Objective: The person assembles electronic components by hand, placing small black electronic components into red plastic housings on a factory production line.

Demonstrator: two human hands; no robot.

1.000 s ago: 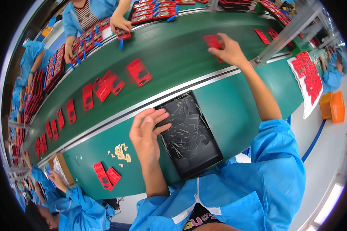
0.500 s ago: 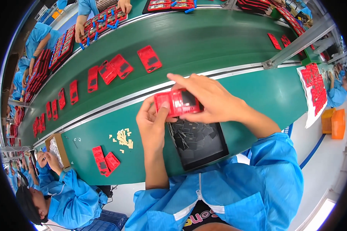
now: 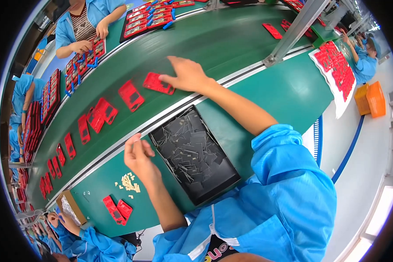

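My right hand (image 3: 188, 75) reaches over the green conveyor belt (image 3: 214, 39), fingers stretched out and apart. Its thumb tip meets the edge of a red plastic casing (image 3: 155, 81) with a dark patch, which lies on the belt. My left hand (image 3: 140, 159) hovers by the left side of a black tray (image 3: 216, 185), its fingers curled in toward the thumb. Whether anything small is pinched there I cannot make out. Many thin dark grey rectangular pieces (image 3: 192, 148) lie loose in the tray.
More red casings (image 3: 131, 95) line the belt to the left. On the green table (image 3: 270, 98) are cream-coloured pieces (image 3: 128, 182) and red casings (image 3: 113, 209). A metal post (image 3: 292, 32) rises at right. Co-workers sit across the belt and at left; orange bins (image 3: 371, 99) stand at far right.
The red casing has left my hands and lies on the belt. My right hand has moved out over the belt and opened; my left has moved left of the tray. The view has turned.
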